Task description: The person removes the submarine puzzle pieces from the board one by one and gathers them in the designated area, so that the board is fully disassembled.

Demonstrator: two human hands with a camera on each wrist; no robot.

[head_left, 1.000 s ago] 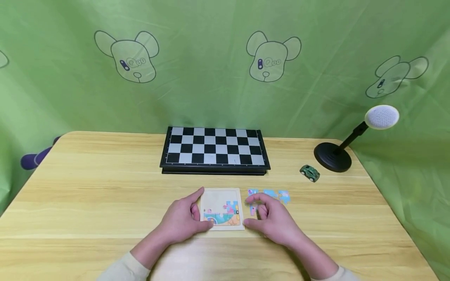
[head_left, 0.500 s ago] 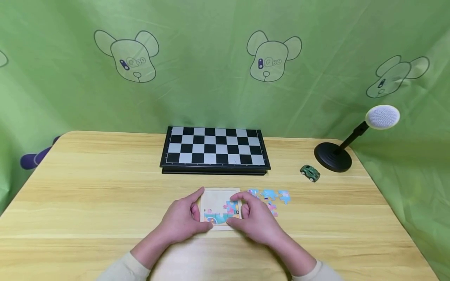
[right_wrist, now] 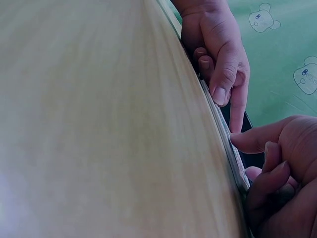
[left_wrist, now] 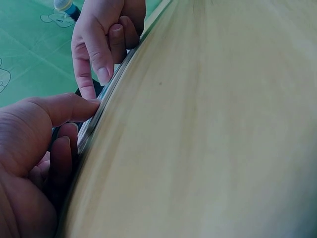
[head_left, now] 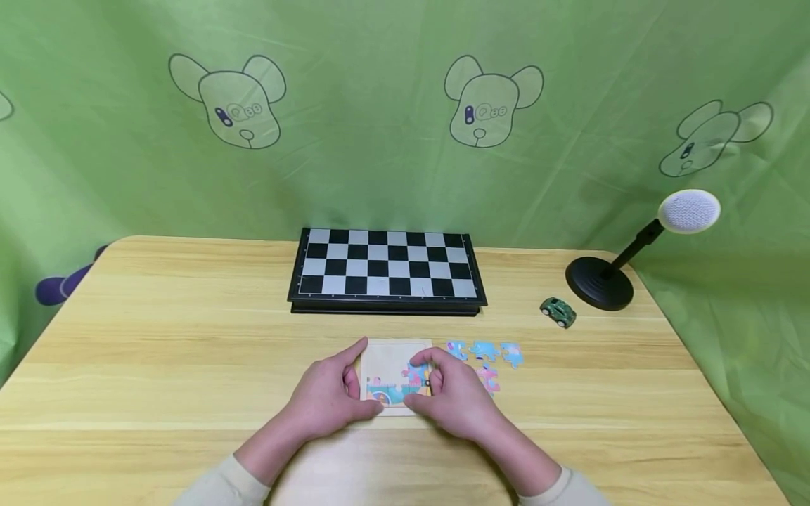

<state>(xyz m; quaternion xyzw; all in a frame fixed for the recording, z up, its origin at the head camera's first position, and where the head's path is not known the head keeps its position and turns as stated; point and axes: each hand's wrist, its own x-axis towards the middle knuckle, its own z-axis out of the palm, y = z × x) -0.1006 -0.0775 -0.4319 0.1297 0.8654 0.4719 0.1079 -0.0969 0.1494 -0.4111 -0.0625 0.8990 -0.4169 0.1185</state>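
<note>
A square puzzle tray (head_left: 389, 358), partly filled with blue, pink and green pieces, lies near the front of the wooden table (head_left: 190, 337). My left hand (head_left: 362, 379) grips the tray's left edge between thumb and forefinger. My right hand (head_left: 418, 385) is over the tray's right side, pinching a puzzle piece that its fingers mostly hide. Several loose puzzle pieces (head_left: 484, 350) lie just right of the tray. The left wrist view shows the tray's edge (left_wrist: 104, 106) side-on between my left hand (left_wrist: 34, 148) and right hand (left_wrist: 104, 39). The right wrist view shows both hands (right_wrist: 277, 163) at that edge.
A folded chessboard (head_left: 386, 270) lies behind the tray. A small green toy car (head_left: 557, 311) and a black stand (head_left: 598, 282) with a white round head (head_left: 688, 211) stand at the back right. Green cloth with printed bears hangs behind. A purple object (head_left: 60, 287) shows past the table's left edge.
My right hand has moved left from the loose pieces onto the tray's right side, uncovering a pink piece on the table. The left hand has stayed on the tray.
</note>
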